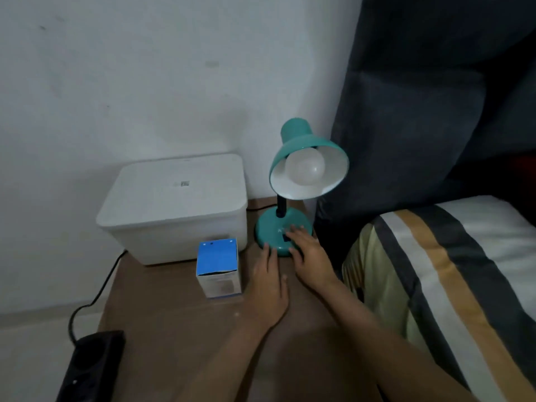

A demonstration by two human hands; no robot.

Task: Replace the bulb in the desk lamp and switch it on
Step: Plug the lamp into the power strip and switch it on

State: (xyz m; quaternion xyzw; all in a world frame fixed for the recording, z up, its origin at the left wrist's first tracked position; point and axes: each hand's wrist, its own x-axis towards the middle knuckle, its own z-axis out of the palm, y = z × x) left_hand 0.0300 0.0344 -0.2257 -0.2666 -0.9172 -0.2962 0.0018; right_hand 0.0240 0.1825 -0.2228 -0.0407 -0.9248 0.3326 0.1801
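Note:
A teal desk lamp (293,140) stands at the back right of a brown table (174,329). A white bulb (304,168) sits unlit in its shade. My right hand (309,250) lies flat on the lamp's round base (268,227), its fingers over the dark switch. My left hand (271,281) rests flat on the table, fingertips touching the base's front edge. Neither hand holds anything. A blue and white bulb box (219,268) stands upright just left of my left hand.
A white lidded plastic bin (174,204) stands behind the box, against the wall. A black power strip (90,367) with its cable lies at the table's front left corner. A striped pillow (452,285) and dark headboard (420,111) border the right side.

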